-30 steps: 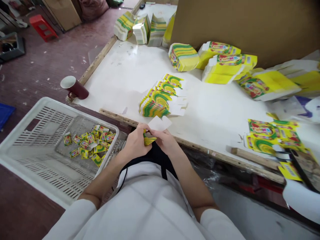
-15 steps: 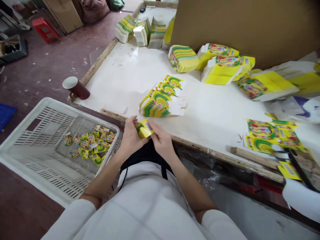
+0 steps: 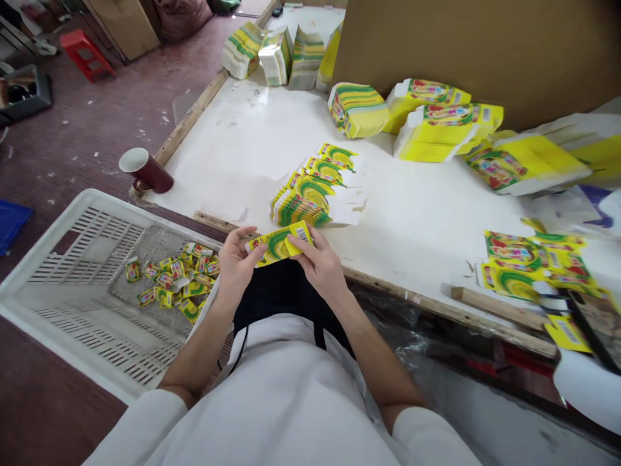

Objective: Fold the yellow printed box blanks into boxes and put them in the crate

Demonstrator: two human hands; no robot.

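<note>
Yellow carton [image 3: 276, 248] now lies lengthwise btwn the hands, lower ctr of frame, green swirl face up; 1 sec ago white flaps stuck out above it, now none show. L hand [image 3: 236, 264] pinches its left end, thumb on top; R hand [image 3: 321, 264] grips the barcode end. Prob. means folding this pc is further along, tho can't tell if the ends are fully closed. Fanned stack [image 3: 308, 197] on worktop [image 3: 422, 220], mid-frame, & crate [image 3: 58, 340], lower left, look unchanged.

Carton stacks [image 3: 359, 113] are lining a wood-edged desk [image 3: 412, 213] and a crate [image 3: 63, 351] is holding small boxes [image 3: 165, 279], suggesting a workshop.
</note>
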